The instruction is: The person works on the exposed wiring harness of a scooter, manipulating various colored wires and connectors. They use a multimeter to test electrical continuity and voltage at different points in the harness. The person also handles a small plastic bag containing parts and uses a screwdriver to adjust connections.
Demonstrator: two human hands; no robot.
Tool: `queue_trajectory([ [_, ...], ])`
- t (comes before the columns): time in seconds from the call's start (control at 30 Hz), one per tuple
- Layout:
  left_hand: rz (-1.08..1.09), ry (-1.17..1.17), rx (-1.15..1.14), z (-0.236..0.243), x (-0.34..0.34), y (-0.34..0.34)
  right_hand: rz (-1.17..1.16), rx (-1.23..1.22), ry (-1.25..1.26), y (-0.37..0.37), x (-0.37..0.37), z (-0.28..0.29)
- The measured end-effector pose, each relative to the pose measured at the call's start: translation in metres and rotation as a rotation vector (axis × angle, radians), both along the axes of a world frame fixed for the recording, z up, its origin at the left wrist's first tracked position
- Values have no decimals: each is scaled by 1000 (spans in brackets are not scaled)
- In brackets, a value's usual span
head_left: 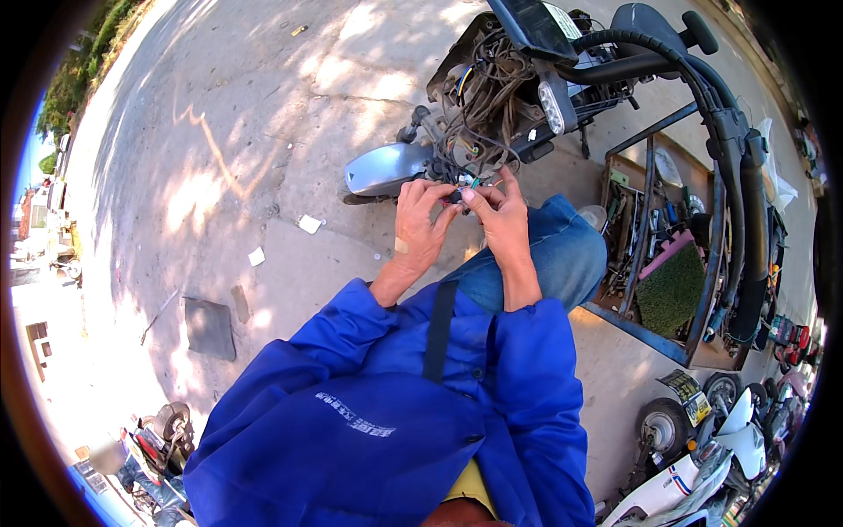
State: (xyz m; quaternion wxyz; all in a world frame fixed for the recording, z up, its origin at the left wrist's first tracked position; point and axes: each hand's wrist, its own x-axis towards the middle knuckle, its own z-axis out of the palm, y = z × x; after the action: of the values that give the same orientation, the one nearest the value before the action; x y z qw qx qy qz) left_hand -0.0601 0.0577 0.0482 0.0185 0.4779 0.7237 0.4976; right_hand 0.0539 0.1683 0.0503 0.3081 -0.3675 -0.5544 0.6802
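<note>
My left hand (420, 224), with a tan patch near the wrist, pinches a small dark connector (454, 198) on thin coloured wires. My right hand (500, 220) grips the same small cluster from the other side, thumb close to the left fingers; its exact hold is partly hidden. The wires join a tangled dark loom (479, 105) hanging from the opened front of a two-wheeled vehicle. Just beyond my hands is a silver front mudguard (382, 169) over a dark tyre. A headlamp housing (551, 107) sits above the loom.
A blue metal-framed tool tray (623, 312) stands right of my bent knee (571, 255), below a black handlebar (667, 53). Parked motorbikes (659, 430) line the lower right, others (154, 448) the lower left. A dark mat (209, 329) and scraps lie on the concrete (263, 149).
</note>
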Motion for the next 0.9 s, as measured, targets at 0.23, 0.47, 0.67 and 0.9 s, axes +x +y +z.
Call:
queue_trajectory([
  [0.23,-30,12,-26,1,3,3,-6,-117,85,1,0,3],
  [0.47,-37,-169,-26,-7,0,-5,-57,-287,191,2,-1,5],
  [0.67,-81,-362,-119,-5,-6,-17,-79,-321,168,4,-1,3],
  [0.9,-78,-623,-110,2,-3,-21,-104,-282,124,3,-2,2],
])
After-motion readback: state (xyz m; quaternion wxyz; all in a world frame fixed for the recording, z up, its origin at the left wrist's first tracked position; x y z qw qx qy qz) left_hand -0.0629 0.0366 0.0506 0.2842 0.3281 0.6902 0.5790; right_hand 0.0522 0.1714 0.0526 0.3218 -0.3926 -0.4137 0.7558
